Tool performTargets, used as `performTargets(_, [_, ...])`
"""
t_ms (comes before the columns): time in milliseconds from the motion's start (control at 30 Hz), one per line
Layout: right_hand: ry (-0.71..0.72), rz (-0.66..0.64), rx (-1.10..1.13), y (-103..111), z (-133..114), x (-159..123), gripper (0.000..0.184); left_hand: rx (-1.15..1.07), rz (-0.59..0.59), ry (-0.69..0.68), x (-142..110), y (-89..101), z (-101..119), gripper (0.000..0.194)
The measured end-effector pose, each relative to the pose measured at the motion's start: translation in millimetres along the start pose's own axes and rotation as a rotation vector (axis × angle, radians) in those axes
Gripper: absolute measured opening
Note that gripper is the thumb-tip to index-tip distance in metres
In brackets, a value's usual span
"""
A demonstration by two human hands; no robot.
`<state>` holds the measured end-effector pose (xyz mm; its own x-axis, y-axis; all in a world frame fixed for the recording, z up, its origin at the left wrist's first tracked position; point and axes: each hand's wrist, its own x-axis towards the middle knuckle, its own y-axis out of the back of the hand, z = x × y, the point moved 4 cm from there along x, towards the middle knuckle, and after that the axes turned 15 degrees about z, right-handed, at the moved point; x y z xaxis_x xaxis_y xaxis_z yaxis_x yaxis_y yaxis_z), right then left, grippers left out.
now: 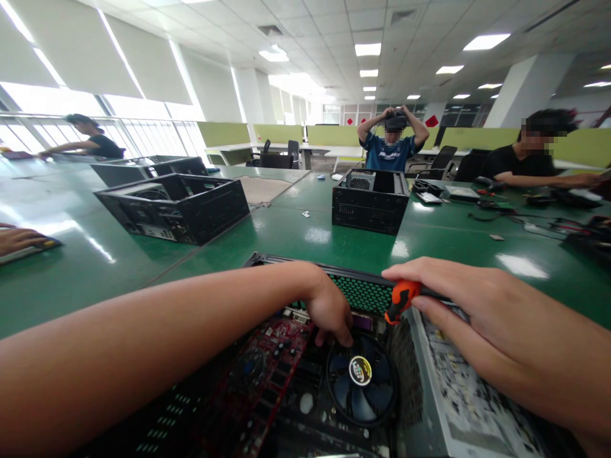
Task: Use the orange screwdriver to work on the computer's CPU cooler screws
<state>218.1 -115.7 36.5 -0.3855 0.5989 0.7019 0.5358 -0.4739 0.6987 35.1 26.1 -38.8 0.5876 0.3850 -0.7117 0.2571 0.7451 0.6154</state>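
Note:
An open computer case [334, 273] lies in front of me on the green table [296, 229]. Inside it sit a red circuit board [277, 350] and a round black cooler fan [361, 380] with a gold centre label. My left hand [329, 308] reaches down into the case, fingers curled just above the fan's top edge; what they touch is hidden. My right hand [477, 312] holds an orange-and-black screwdriver [401, 299] by its handle over the case's right side.
Two more opened black cases stand on the table, one at left [176, 207] and one at centre back [370, 200]. Small loose parts [306, 214] and cables [525, 222] lie about. Other people sit at the far side and left; a hand [16, 238] rests at the left edge.

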Motion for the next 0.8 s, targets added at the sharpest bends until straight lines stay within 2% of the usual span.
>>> performTargets(167, [0.012, -0.004, 0.02, -1, -5, 5, 0.039, 0.026, -0.02, -0.017, 1, -0.7, 2, 0.035])
performTargets(333, [-0.011, 0.026, -0.037, -2, 0, 6, 0.031, 0.029, -0.006, -0.021, 2, -1.7, 3, 0.039])
performTargets(567, [0.019, 0.037, -0.033, -4, -6, 2, 0.039, 0.028, 0.017, 0.003, -3, 0.0, 4, 0.038])
performTargets(767, [-0.108, 0.173, -0.062, 20, -9, -25, 0.029, 0.021, -0.001, 0.006, -3, -4.4, 2, 0.036])
performTargets(800, [-0.137, 0.107, -0.07, 21, -7, -32, 0.03, 0.018, -0.001, 0.003, -2, -4.3, 1, 0.036])
